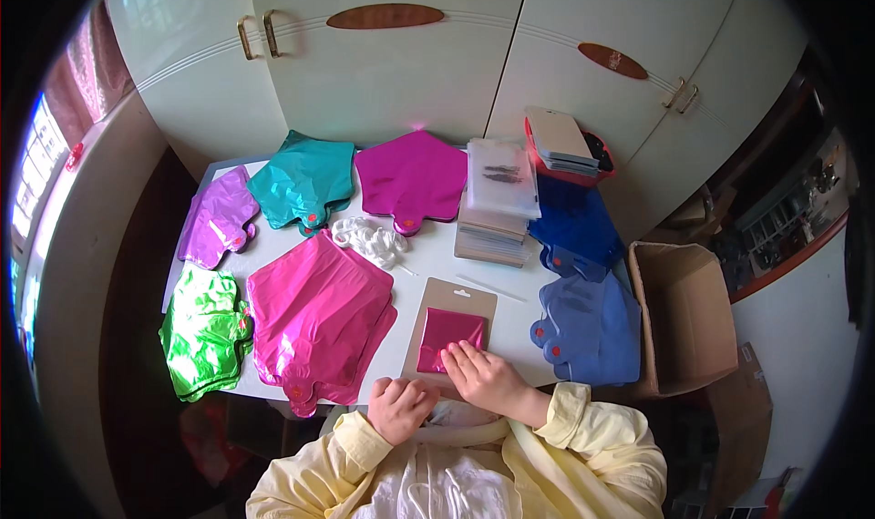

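Magenta foil, folded into a flat square (449, 338), lay on a tan backing card (453, 323) at the near edge of the white table (428, 264).

It looked feather-light, slick and easily creased, so I judged it best pinned flat by the fingertips or lifted by card and foil together at the card's edge. The person's right hand (486, 377) rested open, fingers spread on the square's lower edge; the left hand (398, 408) was curled loosely at the table's edge, holding nothing I could make out. Pink foil balloons (319, 323) were stacked just left, blue ones (588, 328) right, white ribbon (369, 239) beyond.
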`<act>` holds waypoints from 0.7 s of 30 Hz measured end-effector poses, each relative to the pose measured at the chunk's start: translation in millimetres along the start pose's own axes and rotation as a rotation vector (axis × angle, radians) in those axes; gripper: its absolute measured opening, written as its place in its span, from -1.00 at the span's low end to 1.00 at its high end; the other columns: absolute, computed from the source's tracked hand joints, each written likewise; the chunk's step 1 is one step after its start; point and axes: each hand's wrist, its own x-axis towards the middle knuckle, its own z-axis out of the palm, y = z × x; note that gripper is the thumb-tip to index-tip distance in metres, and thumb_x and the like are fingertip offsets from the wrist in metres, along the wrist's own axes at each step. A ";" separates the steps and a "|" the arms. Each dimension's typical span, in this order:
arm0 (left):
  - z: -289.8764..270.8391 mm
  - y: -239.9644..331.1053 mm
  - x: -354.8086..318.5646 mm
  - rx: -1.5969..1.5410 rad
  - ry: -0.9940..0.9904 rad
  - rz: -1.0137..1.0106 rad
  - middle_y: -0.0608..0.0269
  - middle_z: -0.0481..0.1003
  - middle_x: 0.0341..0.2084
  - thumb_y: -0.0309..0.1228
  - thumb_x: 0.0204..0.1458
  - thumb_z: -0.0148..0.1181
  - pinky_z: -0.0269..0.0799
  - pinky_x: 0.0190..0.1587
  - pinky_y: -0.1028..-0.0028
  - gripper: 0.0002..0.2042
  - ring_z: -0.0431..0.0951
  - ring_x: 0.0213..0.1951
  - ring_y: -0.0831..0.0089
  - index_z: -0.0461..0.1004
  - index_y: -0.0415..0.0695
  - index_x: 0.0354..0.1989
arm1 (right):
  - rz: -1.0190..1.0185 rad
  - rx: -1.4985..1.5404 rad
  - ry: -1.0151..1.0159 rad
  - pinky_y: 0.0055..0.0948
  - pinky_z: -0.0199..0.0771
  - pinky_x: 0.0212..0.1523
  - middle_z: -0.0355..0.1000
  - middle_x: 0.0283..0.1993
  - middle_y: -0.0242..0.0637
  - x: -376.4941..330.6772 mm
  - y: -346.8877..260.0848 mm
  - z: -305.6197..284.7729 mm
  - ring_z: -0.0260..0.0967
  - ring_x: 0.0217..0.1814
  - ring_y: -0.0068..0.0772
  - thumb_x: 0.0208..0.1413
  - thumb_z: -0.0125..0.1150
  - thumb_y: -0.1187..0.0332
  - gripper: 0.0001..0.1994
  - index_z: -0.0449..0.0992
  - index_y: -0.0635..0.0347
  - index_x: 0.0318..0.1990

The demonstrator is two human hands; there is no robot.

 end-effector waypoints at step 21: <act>-7.3 6.5 27.1 -0.175 -0.248 -0.118 0.40 0.47 -0.33 -0.33 -0.10 0.25 0.32 -0.14 0.39 -0.81 0.47 -0.22 0.45 0.53 -0.08 -0.29 | 0.543 0.781 -0.481 -0.15 0.41 -0.02 0.46 -0.10 -0.03 32.9 71.8 15.8 0.42 -0.03 0.01 -0.10 0.38 0.09 -0.51 0.43 0.28 -0.14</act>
